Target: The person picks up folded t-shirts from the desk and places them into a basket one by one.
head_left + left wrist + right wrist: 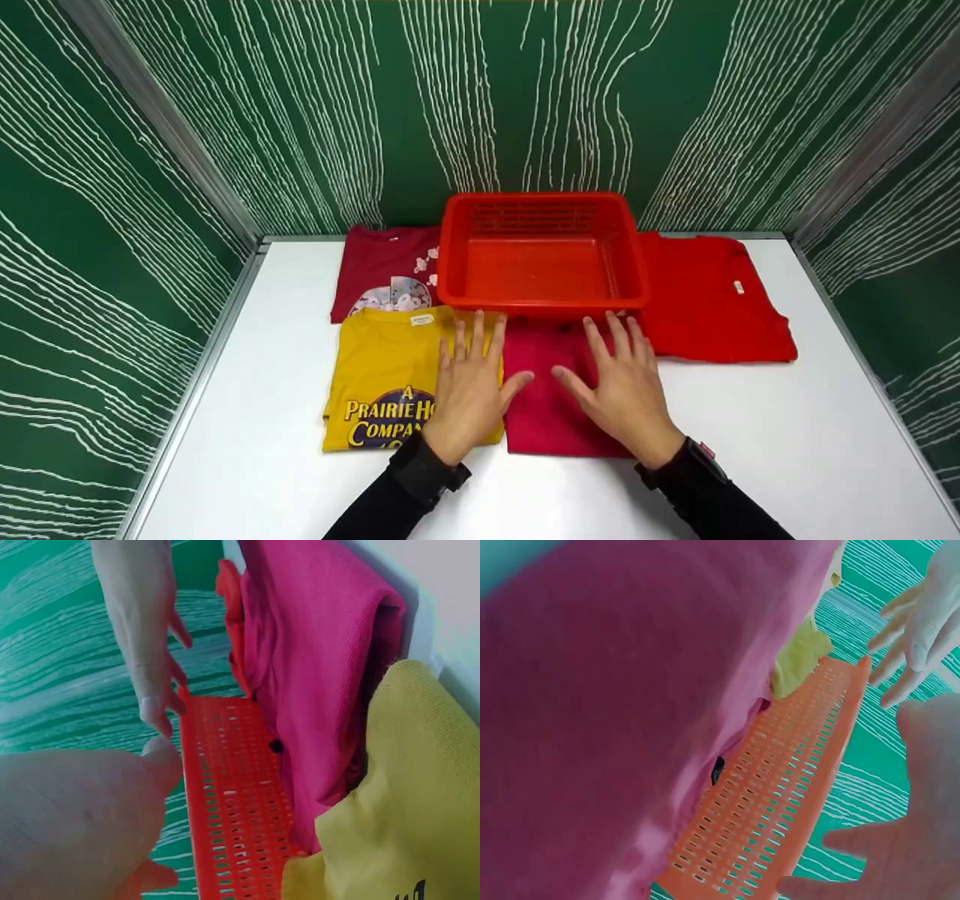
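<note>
With straight, spread fingers, my left hand (471, 397) is over the right side of a folded yellow T-shirt (375, 360) with printed lettering. My right hand (626, 394) is held the same way above a folded magenta garment (544, 412). Both hands hold nothing, and their thumbs point toward each other. Just beyond the fingertips stands a red plastic basket (544, 304) with slotted walls and a bare floor. The left wrist view shows the basket (232, 802) beside the magenta garment (322, 637). Whether any fingertip touches the basket I cannot tell.
A folded maroon T-shirt (375, 262) with a pale print lies left of the basket. To the right is a folded bright red garment (712, 300) with a small white label. Green walls (540, 97) with white wavy lines enclose the white table (787, 450).
</note>
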Demonstrator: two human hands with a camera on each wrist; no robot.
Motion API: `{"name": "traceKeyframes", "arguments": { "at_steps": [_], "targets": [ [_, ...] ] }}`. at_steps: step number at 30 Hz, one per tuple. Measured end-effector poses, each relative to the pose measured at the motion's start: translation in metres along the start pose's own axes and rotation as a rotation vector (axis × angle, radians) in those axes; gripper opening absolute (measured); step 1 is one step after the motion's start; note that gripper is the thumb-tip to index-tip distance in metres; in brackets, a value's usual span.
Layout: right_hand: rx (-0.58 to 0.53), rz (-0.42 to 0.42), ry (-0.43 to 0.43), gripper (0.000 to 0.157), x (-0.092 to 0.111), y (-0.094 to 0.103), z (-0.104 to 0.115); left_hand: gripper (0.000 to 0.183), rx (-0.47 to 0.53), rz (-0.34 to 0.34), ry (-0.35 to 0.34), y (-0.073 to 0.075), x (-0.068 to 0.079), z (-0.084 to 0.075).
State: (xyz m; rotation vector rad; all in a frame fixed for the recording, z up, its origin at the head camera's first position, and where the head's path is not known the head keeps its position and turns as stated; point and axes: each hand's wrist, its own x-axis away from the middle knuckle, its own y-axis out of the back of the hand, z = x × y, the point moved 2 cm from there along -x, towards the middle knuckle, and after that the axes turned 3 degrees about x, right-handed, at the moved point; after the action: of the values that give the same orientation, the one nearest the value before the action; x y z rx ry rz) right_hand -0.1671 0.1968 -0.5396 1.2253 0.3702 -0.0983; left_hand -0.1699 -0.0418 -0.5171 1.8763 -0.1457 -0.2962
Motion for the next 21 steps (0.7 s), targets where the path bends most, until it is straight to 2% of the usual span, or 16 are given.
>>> {"name": "traceKeyframes", "arguments": {
  "at_steps": [5,10,14,18,21],
  "targets": [
    [-0.029,-0.067,0.005,0.074,-0.004,0.005,-0.006,0.077,0.009,-0.101,-0.039,0.000,-0.004,0.000],
    [-0.041,-0.057,-0.010,0.061,-0.010,0.008,-0.019,0.052,0.040,-0.162,-0.085,-0.003,-0.014,0.001],
    [-0.045,-0.034,-0.023,0.050,-0.016,0.009,-0.032,0.040,0.079,-0.136,-0.112,-0.009,-0.026,0.002],
    [-0.034,-0.014,-0.031,0.038,-0.025,0.008,-0.046,0.035,0.126,-0.064,-0.152,-0.017,-0.041,0.003],
    [-0.009,0.016,-0.039,0.034,-0.032,0.007,-0.054,0.033,0.113,-0.026,-0.165,-0.022,-0.051,0.004]
  ]
}}
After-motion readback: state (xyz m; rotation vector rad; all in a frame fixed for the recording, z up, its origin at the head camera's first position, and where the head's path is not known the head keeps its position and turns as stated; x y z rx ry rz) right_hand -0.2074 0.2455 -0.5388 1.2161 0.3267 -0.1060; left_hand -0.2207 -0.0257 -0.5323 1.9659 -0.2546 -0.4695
